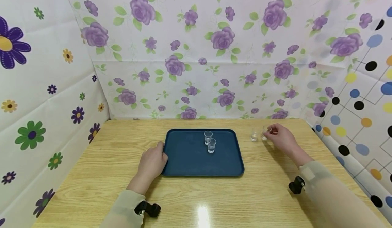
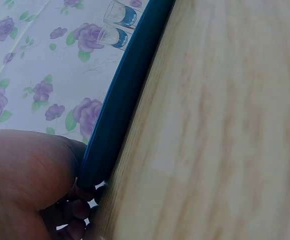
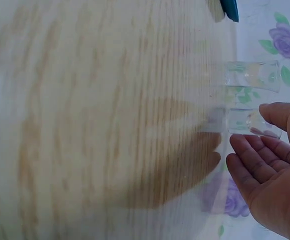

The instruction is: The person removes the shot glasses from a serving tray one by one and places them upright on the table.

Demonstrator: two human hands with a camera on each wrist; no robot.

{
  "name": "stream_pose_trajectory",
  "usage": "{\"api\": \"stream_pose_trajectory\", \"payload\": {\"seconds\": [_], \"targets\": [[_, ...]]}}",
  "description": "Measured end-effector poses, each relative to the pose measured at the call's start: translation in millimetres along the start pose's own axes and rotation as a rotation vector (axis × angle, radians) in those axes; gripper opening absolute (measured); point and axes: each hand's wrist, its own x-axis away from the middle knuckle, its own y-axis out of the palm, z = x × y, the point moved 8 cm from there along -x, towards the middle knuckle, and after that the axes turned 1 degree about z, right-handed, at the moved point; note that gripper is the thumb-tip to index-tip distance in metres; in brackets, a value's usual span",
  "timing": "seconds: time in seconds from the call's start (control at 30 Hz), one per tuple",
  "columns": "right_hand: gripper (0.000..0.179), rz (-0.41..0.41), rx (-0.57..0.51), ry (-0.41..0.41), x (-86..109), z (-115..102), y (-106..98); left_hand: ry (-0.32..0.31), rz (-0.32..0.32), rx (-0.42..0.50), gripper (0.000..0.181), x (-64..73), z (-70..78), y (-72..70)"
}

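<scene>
My left hand (image 1: 152, 160) grips the left edge of a dark blue rectangular tray (image 1: 183, 163), thumb at the rim. In the left wrist view the tray's side (image 2: 116, 107) runs up from that hand, fingers partly hidden beneath it. Two small clear shot glasses, one farther (image 1: 208, 136) and one nearer (image 1: 211, 146), stand upright on the tray. Right of the tray, my right hand (image 1: 280, 137) pinches a shot glass (image 3: 242, 120) between thumb and fingers, the glass upright at the tabletop. Another shot glass (image 1: 254, 134) stands just left of it.
The light wooden table (image 1: 196, 194) runs back to a floral cloth wall (image 1: 202, 88). Patterned cloths also close off the left (image 1: 61, 119) and right (image 1: 349, 126) sides. Both wrists wear small black camera mounts.
</scene>
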Motion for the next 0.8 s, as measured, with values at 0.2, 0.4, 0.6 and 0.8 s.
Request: {"api": "stream_pose_trajectory", "payload": {"seconds": [0.2,0.4,0.6,0.8], "targets": [[0.049,0.004,0.009,-0.001,-1.8,1.2,3.6,0.001,0.000,0.003,0.039,0.7,1.0,-1.2],[0.048,0.015,0.018,-0.007,-1.2,-1.5,3.9,0.001,0.003,0.003,0.039,0.9,2.7,-3.0],[0.047,0.010,0.004,0.002,1.6,-3.3,5.0,0.002,0.021,0.011,0.038,0.9,4.8,-5.7],[0.048,0.002,-0.007,0.010,3.8,-2.9,7.6,0.000,0.018,0.016,0.040,1.5,4.7,-4.8]]}}
